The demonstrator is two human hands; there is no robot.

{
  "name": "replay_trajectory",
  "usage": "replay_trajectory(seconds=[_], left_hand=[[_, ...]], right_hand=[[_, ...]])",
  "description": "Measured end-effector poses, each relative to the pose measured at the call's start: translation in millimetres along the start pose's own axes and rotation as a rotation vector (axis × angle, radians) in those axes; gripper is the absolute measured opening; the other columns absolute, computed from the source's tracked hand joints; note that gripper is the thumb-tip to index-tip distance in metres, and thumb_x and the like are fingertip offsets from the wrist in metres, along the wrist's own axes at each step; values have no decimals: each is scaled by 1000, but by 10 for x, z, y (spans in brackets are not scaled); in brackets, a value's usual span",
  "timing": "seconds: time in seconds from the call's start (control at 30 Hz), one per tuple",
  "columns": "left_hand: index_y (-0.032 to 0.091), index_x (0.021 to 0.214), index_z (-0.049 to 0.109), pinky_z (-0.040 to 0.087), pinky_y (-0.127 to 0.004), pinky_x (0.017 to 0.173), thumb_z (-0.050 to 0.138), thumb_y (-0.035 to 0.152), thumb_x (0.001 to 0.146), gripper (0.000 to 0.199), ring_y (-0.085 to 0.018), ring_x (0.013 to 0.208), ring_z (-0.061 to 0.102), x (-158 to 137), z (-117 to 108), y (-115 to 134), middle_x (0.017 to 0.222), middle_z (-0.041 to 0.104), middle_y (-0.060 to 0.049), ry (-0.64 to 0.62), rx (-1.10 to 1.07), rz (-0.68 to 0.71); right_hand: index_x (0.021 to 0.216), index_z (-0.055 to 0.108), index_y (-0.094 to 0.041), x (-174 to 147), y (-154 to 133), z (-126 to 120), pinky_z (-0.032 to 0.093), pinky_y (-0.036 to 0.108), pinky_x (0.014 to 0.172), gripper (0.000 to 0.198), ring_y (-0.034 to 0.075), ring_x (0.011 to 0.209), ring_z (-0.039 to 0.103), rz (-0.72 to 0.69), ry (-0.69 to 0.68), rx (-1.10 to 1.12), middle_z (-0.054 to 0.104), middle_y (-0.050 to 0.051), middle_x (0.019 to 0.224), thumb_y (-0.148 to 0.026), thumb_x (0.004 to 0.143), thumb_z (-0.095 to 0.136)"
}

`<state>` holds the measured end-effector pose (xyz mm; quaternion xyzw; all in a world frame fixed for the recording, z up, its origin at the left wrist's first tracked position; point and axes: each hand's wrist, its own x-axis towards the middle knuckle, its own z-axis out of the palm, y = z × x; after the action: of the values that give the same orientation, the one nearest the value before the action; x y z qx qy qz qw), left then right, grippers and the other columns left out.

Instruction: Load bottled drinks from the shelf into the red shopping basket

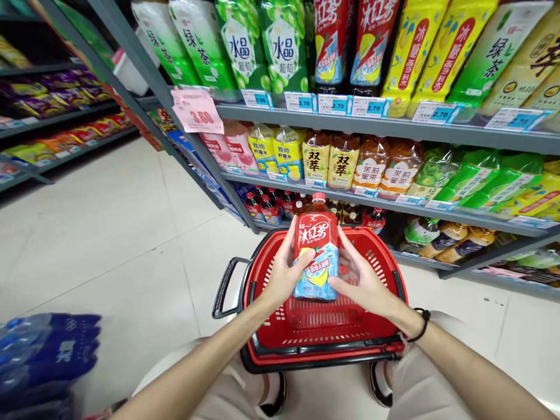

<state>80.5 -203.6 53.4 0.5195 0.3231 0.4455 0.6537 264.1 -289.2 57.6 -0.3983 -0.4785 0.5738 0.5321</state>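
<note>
A bottle of iced tea (pixel 318 233) with a red and blue label and a red cap is held upright between my two hands, above a red shopping basket (pixel 324 344). My left hand (pixel 291 262) grips its left side, thumb across the label. On the opposite side, my right hand (pixel 361 277) has its fingers along the bottle and its thumb near the lower label. The basket sits between my feet, with a black rim and a black handle (pixel 225 289) sticking out to the left. Part of the basket's inside is hidden by the bottle and hands.
Ahead stands a grey shelf unit (pixel 306 111) with rows of bottled drinks and price tags. A pink price sign (pixel 198 109) hangs at its left corner. Blue-wrapped bottle packs (pixel 50 353) lie at lower left. Snack shelves (pixel 56 116) line the far left aisle.
</note>
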Motion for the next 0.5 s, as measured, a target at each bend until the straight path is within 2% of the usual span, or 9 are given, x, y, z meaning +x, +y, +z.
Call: replay_trajectory(seconds=[0.13,0.23,0.33,0.4,0.5], left_hand=[[31,177,14,50,-43,123,83,48,92,111,-35,161,37,-12,-23,26,175,37,-13,-25,39,44],[28,177,11,53,-42,120,81,47,94,110,-35,162,35,-39,-20,41,175,37,-15,-48,75,107],[29,177,13,52,-38,120,79,42,97,104,-34,164,31,-70,-17,59,178,31,-12,-52,109,166],[31,177,16,51,-38,121,78,39,98,101,-33,163,34,-78,-9,79,178,30,-11,-47,108,163],[30,175,24,50,-40,121,82,41,94,100,-32,158,43,-65,28,102,173,40,-12,-17,48,98]], right_hand=[[177,6,-37,-36,56,24,63,40,105,113,26,136,65,-55,16,-58,49,11,167,-35,95,84],[176,7,-39,-32,82,5,58,44,114,110,27,143,59,-101,-20,-69,38,10,174,-33,96,82],[176,9,-41,-31,52,-4,55,48,117,104,28,146,57,-91,-47,-56,36,8,176,-35,98,79],[175,13,-41,-35,5,3,54,49,118,103,29,145,57,-75,-36,-55,36,7,176,-37,97,80],[176,17,-40,-37,-65,1,57,47,113,105,30,145,55,-55,7,-88,39,8,174,-38,94,83]])
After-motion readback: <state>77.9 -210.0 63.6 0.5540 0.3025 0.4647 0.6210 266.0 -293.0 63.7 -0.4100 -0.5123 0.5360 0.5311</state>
